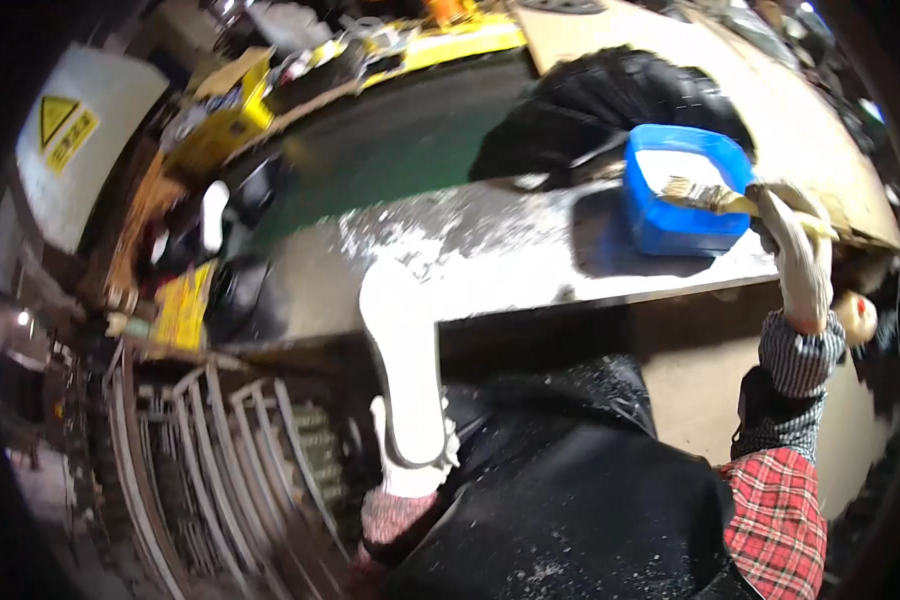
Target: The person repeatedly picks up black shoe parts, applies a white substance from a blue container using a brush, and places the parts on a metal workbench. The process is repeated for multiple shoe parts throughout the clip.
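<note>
My left hand, in a white glove, is closed round the heel end of a shoe sole. The sole's upper face is white, with a darker rim, and its toe end reaches over the bench edge. Gloved too, my right hand grips the handle of a paintbrush. The bristles hang over a blue plastic tub that holds a white substance. Whether the bristles touch that substance, I cannot tell. White smears cover the bench top around the sole's toe.
Behind the tub lies a crumpled black plastic bag, beside a cardboard sheet. Black shoe pieces and another white sole rest at the left. A metal rack stands low on the left. Yellow boxes line the back left.
</note>
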The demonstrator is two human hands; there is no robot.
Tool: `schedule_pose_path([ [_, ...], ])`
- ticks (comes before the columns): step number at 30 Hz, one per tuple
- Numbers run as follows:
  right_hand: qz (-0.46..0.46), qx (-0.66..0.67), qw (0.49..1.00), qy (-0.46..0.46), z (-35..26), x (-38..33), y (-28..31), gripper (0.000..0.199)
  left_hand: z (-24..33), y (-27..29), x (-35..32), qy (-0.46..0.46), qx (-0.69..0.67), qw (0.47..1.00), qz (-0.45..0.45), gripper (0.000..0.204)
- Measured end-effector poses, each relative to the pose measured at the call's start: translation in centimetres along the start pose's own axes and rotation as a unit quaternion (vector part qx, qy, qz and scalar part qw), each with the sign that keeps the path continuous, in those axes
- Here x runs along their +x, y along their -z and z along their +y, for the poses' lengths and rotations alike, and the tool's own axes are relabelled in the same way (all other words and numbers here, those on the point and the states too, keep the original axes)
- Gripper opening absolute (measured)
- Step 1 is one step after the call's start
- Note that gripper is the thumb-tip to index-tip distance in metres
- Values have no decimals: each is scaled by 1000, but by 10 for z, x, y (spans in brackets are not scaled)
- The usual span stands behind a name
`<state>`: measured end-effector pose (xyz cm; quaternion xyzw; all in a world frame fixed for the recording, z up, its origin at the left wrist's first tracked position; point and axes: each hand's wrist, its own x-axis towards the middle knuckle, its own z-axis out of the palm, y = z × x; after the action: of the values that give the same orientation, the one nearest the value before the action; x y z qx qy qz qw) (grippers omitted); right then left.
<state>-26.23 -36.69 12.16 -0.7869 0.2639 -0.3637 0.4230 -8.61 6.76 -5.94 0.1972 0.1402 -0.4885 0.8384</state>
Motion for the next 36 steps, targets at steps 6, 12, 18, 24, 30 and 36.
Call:
schedule_pose_path([
  [6, -272, 98, 879, 380, -42, -40, -218, 25, 6, 24, 15, -41, 47, 998, 9, 102],
  [12, -353, 232, 905, -50, -2, -4, -270, 29, 9, 35, 21, 4, 39, 999, -1, 110],
  [18, -479, 125, 860, 125, -46, -39, -236, 16, 14, 88, 39, 119, -143, 946, -265, 99],
  [24, -322, 125, 935, 76, -34, 29, -289, 26, 16, 69, 40, 99, -87, 959, -249, 85],
  [30, -535, 119, 764, 340, -65, -55, -232, 16, 12, -4, 24, 43, -178, 980, 76, 84],
  [36, -457, 178, 871, 23, -66, -69, -222, 22, 10, 19, 26, 32, -120, 973, -196, 74],
])
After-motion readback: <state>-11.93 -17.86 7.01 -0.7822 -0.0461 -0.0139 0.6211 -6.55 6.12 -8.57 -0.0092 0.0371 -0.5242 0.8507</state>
